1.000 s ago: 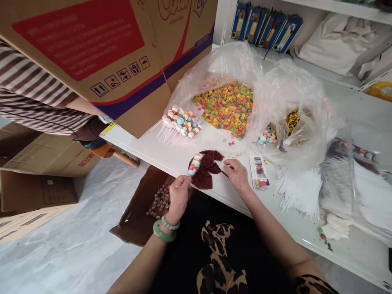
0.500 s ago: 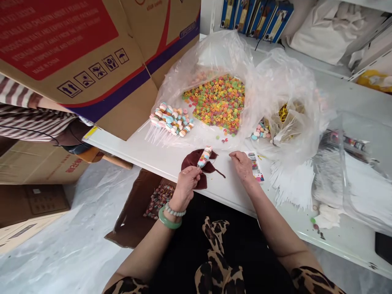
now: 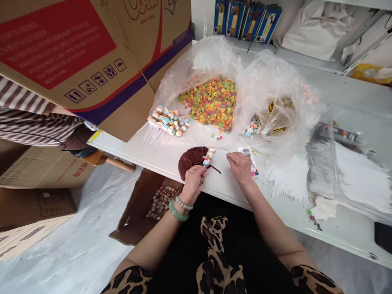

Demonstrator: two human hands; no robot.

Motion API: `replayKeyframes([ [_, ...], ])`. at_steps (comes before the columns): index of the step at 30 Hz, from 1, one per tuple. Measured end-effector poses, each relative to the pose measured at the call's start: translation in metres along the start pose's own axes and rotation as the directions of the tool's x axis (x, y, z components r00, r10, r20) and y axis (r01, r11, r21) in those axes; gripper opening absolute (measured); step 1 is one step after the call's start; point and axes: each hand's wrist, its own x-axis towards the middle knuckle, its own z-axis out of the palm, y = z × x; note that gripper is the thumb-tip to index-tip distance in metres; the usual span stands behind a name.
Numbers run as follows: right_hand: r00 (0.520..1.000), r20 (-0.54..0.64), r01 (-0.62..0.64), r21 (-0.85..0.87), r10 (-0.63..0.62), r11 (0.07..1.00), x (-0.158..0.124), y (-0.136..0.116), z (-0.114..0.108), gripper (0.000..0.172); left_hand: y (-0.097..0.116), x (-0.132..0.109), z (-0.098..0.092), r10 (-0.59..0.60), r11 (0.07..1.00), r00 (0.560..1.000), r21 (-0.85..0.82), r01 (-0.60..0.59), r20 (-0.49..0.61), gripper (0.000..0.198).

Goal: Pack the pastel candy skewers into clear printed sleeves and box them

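Note:
A wrapped candy stick (image 3: pixel 209 157) in pink, white and blue points up and away from my left hand (image 3: pixel 192 183), whose fingers pinch its lower end. Under and beside it lies a dark brown cloth (image 3: pixel 190 161) with a thin cord. My right hand (image 3: pixel 240 167) is closed just to the right, fingertips together near the tabletop; what they hold, if anything, is too small to name. Touching that hand is a printed card (image 3: pixel 252 165). Farther back, a bunch of candy sticks (image 3: pixel 168 121) lies beside a plastic bag of colourful ring candies (image 3: pixel 214 104).
A large cardboard box (image 3: pixel 122 102) stands at the left, with a person's striped sleeve (image 3: pixel 24 96) behind it. Below the table edge is an open box of candy sticks (image 3: pixel 134 212). White sticks (image 3: pixel 289 175) and a clear bin (image 3: pixel 333 163) occupy the right.
My left hand and the candy stick have shifted slightly right, closer to my right hand. The brown cloth looks more bunched. The whole view has shifted a little.

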Motion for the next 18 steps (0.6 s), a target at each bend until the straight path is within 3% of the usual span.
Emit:
replayKeyframes([
  [3, 0.990, 0.142, -0.025, 0.126, 0.007, 0.992, -0.013, -0.021, 0.001, 0.022, -0.003, -0.002, 0.005, 0.031, 0.999, 1.000, 0.043, -0.031, 0.003, 0.022],
  [5, 0.975, 0.223, 0.004, 0.066, -0.019, 0.998, -0.022, -0.037, 0.005, 0.017, -0.005, -0.004, 0.009, 0.060, 0.996, 0.998, 0.062, -0.062, 0.024, 0.022],
  [9, 0.981, 0.184, 0.097, -0.192, -0.061, 0.977, -0.035, -0.049, 0.014, 0.026, -0.010, -0.009, 0.009, 0.044, 0.997, 0.992, 0.060, -0.052, 0.120, 0.022],
  [11, 0.984, 0.156, 0.123, -0.207, -0.091, 0.971, -0.039, -0.046, 0.016, 0.029, -0.014, -0.011, 0.005, 0.050, 0.998, 0.983, 0.035, -0.057, 0.174, 0.026],
  [14, 0.974, 0.136, 0.191, -0.051, -0.183, 0.980, -0.040, -0.039, 0.022, 0.032, -0.019, -0.007, 0.000, 0.092, 0.996, 0.978, -0.014, -0.091, 0.189, 0.030],
  [18, 0.978, 0.177, 0.059, 0.273, -0.110, 0.960, -0.041, -0.036, 0.027, 0.026, -0.022, 0.002, -0.006, 0.111, 0.993, 0.987, -0.056, -0.105, 0.120, 0.027],
])
